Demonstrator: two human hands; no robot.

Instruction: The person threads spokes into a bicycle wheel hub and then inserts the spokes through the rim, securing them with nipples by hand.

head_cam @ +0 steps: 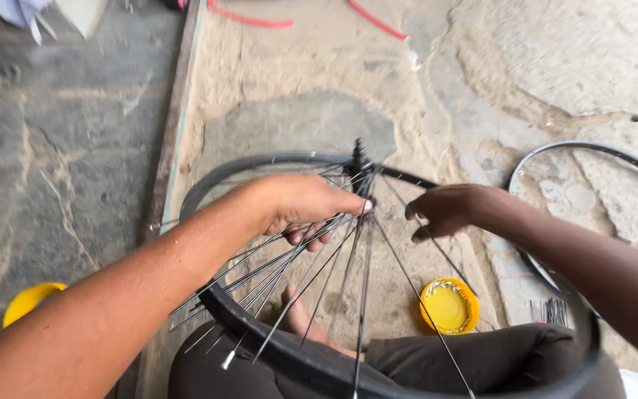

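A black bicycle wheel rim [260, 166] rests against my lap, its hub [359, 158] raised at the centre with thin metal spokes [363, 281] fanning down from it. My left hand [300, 207] lies over a bundle of spokes just left of the hub, fingers curled around several of them. My right hand [444, 210] is to the right of the hub, fingertips pinched on a single spoke. My dark trousers [481, 362] and a bare foot [297, 314] show under the wheel.
A yellow dish [448, 307] with small metal pieces sits on the ground under the spokes. A second yellow dish [29, 299] lies far left. Another black rim [592, 151] lies at right, loose spokes [551, 312] beside it. Red hose [249, 18] runs along the top.
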